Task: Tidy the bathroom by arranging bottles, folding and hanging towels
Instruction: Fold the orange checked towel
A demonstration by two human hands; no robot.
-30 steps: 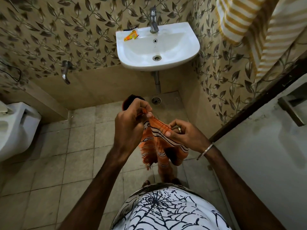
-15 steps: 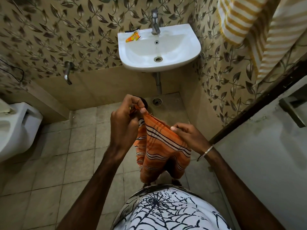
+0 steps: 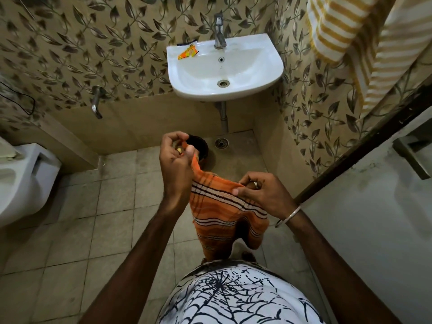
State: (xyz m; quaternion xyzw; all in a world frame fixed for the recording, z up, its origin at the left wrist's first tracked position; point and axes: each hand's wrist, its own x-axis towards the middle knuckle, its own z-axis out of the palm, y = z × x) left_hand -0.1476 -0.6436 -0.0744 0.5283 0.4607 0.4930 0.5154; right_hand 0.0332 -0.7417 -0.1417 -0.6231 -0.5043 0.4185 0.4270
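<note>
An orange towel (image 3: 217, 213) with dark and white stripes hangs between my two hands in front of my waist. My left hand (image 3: 176, 167) pinches its far upper corner, raised above the floor. My right hand (image 3: 259, 195) pinches the top edge nearer to me, thumb on the striped band. The towel's lower part droops toward my feet in folds. A yellow and white striped towel (image 3: 355, 38) hangs high on the right wall.
A white basin (image 3: 266, 73) with a tap (image 3: 219, 31) is on the far wall, an orange sachet (image 3: 187, 53) on its rim. A dark round container (image 3: 201, 148) stands on the floor by the drain (image 3: 221, 143). A toilet (image 3: 23, 178) is at left, a door (image 3: 374, 206) at right.
My hands have moved apart and the towel has been drawn out wider between them. My left hand rose and went further from me; the bunched cloth has opened up.
</note>
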